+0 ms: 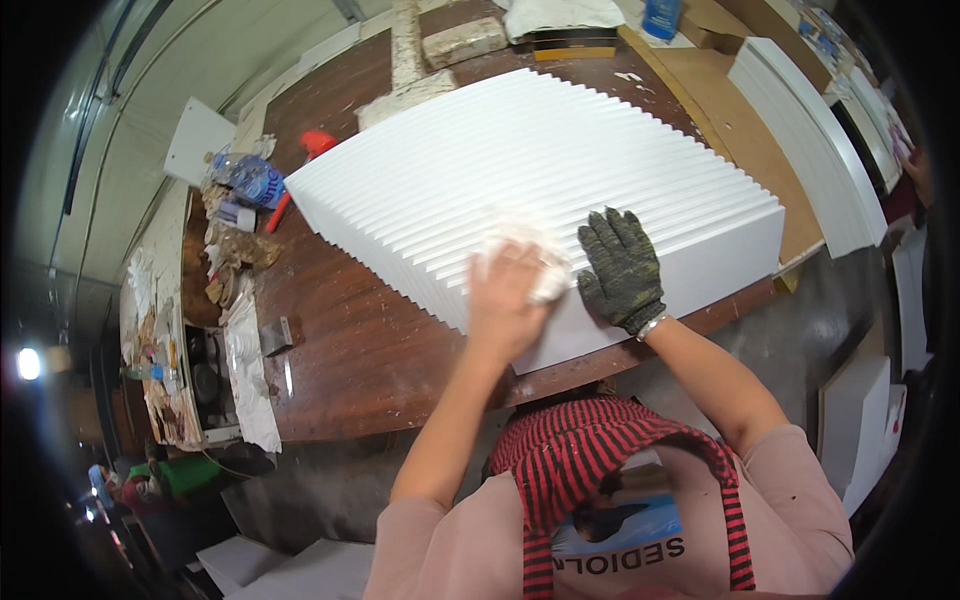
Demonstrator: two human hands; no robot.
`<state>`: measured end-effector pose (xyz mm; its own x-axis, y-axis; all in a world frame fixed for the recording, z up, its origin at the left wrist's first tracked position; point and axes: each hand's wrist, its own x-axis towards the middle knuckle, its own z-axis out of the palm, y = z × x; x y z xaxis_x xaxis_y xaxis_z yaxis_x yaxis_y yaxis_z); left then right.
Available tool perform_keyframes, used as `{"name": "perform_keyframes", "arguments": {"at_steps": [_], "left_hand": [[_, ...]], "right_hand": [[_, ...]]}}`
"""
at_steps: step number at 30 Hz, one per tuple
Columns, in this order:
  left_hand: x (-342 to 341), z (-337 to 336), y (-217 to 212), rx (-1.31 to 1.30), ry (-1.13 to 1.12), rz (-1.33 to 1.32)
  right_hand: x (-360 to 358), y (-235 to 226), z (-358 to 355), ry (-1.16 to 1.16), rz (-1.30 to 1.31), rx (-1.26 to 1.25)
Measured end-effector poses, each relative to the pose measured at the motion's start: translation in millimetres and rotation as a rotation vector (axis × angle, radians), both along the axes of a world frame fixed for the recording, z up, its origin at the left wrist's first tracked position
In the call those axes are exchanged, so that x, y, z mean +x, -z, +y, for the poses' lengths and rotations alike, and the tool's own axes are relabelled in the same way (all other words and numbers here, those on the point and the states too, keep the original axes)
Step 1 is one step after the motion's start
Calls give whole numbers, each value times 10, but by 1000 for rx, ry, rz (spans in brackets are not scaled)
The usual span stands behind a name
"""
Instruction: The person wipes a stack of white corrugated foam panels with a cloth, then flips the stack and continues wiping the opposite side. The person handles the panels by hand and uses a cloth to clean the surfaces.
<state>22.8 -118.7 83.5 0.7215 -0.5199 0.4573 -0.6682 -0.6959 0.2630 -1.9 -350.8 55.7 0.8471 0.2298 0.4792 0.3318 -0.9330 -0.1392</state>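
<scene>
A thick stack of white boards [500, 160], stepped into narrow ridges along the top, lies on a brown wooden table [335, 340]. My bare left hand [508, 300] presses a crumpled white cloth [548, 272] against the near part of the stack; both are slightly blurred. My right hand [622, 270], in a dark patterned glove, rests flat with its fingers stretched out on the stack's near right part, just beside the cloth. Nothing shows in the gloved hand.
A plastic bottle [248, 180] and a red-handled tool [316, 145] lie left of the stack. A small metal block [278, 336] sits near the table's left edge. White curved panels [810, 140] stand at the right. A stained block [465, 43] lies behind.
</scene>
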Motion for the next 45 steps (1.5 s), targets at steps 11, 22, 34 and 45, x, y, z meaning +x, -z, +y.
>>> {"name": "perform_keyframes", "arguments": {"at_steps": [11, 22, 34, 45], "left_hand": [[148, 1947, 308, -635, -727, 121], [-107, 1791, 334, -416, -801, 627], [406, 1806, 715, -421, -513, 407], [1054, 1907, 403, -559, -782, 472]], "right_hand": [[-5, -60, 13, -11, -11, 50], [6, -68, 44, -21, -40, 11], [8, -131, 96, -21, -47, -23], [35, -91, 108, 12, 21, -108]]}}
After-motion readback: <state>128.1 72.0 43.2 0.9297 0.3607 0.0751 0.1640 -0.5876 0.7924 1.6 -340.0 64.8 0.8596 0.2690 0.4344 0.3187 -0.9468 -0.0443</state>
